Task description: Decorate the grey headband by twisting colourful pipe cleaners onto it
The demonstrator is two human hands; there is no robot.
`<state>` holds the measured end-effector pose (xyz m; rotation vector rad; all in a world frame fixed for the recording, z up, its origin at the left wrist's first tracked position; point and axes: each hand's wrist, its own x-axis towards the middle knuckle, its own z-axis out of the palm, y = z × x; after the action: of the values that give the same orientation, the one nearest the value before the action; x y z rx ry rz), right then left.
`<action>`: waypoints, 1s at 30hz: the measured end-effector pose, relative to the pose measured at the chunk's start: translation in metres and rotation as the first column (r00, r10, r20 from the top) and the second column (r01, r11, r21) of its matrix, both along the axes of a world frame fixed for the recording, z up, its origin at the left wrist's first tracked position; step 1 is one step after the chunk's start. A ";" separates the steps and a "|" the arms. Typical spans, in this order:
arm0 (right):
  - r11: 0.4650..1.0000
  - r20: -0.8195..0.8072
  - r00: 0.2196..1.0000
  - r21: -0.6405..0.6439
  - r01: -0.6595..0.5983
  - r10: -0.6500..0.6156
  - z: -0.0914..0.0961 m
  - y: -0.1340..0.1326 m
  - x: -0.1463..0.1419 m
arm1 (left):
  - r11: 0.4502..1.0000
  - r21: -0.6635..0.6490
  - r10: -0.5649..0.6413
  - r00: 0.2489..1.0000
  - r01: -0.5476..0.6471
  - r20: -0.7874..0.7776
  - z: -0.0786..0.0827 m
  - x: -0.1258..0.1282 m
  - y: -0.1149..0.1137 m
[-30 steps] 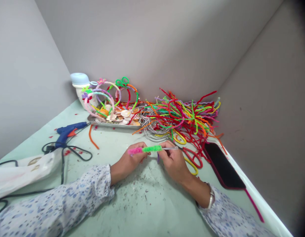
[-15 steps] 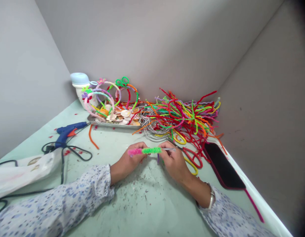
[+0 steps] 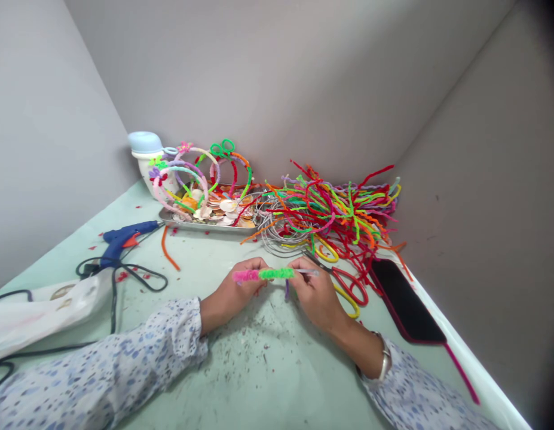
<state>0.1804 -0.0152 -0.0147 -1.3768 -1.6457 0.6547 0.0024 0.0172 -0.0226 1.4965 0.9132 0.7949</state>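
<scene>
Between my two hands is a headband (image 3: 277,273), seen edge-on, wrapped in pink and green pipe cleaner, with a bare pale stretch at its right. My left hand (image 3: 241,289) is closed on the pink part. Thumb and fingers of my right hand (image 3: 313,291) pinch it at the right end of the green wrap. A short purple pipe-cleaner end (image 3: 287,290) hangs down between the hands. The undersides of the fingers are hidden. Just right of my right hand lie red-handled scissors (image 3: 352,285) and a yellow-handled pair (image 3: 348,303).
Behind the hands, a metal tray (image 3: 209,228) holds shells and several finished headbands (image 3: 180,182). Beside it are wire coils (image 3: 281,239) and a pipe-cleaner heap (image 3: 339,209). A blue glue gun (image 3: 124,239) with its cord and a white bottle (image 3: 146,161) are left; a phone (image 3: 406,301) is right.
Both hands keep their grip in nearly the same place. The wrapped headband has shifted very slightly to the right.
</scene>
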 end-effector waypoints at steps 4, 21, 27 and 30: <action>1.000 0.033 0.999 0.024 0.004 -0.005 -0.001 0.001 0.000 | 1.000 -0.007 -0.001 1.000 0.001 -0.006 0.005 0.001 -0.001; 1.000 0.029 1.000 0.026 -0.002 0.002 -0.003 0.002 0.000 | 1.000 0.012 0.001 1.000 -0.001 -0.020 0.006 0.002 -0.002; 0.998 0.054 0.999 0.070 -0.001 -0.003 -0.005 0.003 -0.002 | 0.998 0.055 0.024 0.995 -0.019 -0.093 0.016 0.004 -0.005; 0.999 0.029 1.000 0.050 -0.004 0.003 -0.006 0.002 -0.002 | 0.998 0.058 0.028 0.994 -0.022 -0.104 0.016 0.004 -0.004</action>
<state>0.1786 -0.0127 -0.0204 -1.3533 -1.6762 0.5940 0.0060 0.0132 -0.0067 1.5915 0.9959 0.7714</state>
